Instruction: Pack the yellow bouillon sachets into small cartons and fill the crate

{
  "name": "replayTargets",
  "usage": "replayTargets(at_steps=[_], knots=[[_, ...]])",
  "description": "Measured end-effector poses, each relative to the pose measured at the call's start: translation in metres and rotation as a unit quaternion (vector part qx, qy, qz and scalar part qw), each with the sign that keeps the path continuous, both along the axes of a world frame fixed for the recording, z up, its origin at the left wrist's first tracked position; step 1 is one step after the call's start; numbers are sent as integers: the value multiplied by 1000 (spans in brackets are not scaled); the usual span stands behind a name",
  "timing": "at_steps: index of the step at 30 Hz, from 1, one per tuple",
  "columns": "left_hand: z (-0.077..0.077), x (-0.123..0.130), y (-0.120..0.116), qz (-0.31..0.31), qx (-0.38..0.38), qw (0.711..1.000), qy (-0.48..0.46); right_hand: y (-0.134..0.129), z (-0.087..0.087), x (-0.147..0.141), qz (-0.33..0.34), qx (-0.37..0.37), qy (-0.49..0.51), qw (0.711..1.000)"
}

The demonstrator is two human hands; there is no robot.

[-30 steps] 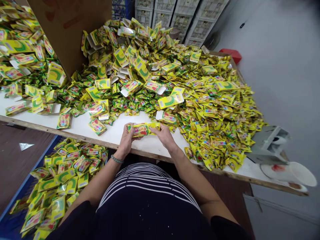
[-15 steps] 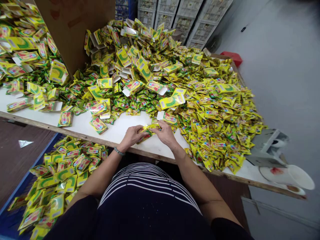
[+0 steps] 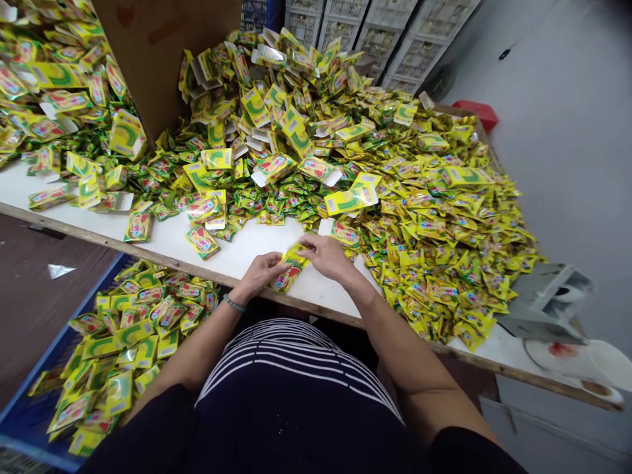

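My left hand (image 3: 257,275) grips a small yellow-and-green printed carton (image 3: 285,279) close to the table's front edge. The carton lies tilted, its upper end pointing toward my right hand (image 3: 326,257). The right fingers are pinched together at that upper end, on a bit of yellow; whether this is a packet or the carton's flap is hidden. Just beyond the right hand lies another carton (image 3: 345,234) with a white flap sticking out. To the right spreads a large heap of small yellow packets (image 3: 424,224).
More cartons and packets (image 3: 276,131) pile up behind, against a brown cardboard panel (image 3: 168,59). A blue crate (image 3: 29,411) full of cartons stands below left. At the table's right end are a grey metal device (image 3: 540,299) and a white cup (image 3: 609,362). White crates (image 3: 419,46) are stacked behind.
The carton between my hands has turned so more of its printed face shows. My right hand has shifted slightly along its upper end. The whole view has swung a little left.
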State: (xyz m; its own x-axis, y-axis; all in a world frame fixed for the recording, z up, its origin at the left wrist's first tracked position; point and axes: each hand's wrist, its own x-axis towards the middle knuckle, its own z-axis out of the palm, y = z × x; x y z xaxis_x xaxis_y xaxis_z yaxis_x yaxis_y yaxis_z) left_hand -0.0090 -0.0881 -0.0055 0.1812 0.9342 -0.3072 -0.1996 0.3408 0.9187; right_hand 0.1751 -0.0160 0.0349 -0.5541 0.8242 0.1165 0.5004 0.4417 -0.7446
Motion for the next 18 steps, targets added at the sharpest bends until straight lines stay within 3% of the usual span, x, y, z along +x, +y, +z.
replayTargets(at_steps=[7,11,18], knots=[[7,-20,-2,-55,74,984,154,-8,10,-22,-8,20,-93,995],[13,-24,-4,-79,99,974,189,-9,18,-30,69,28,-190,979],[8,-26,-4,-64,132,961,234,-9,24,-42,134,-8,-195,971]])
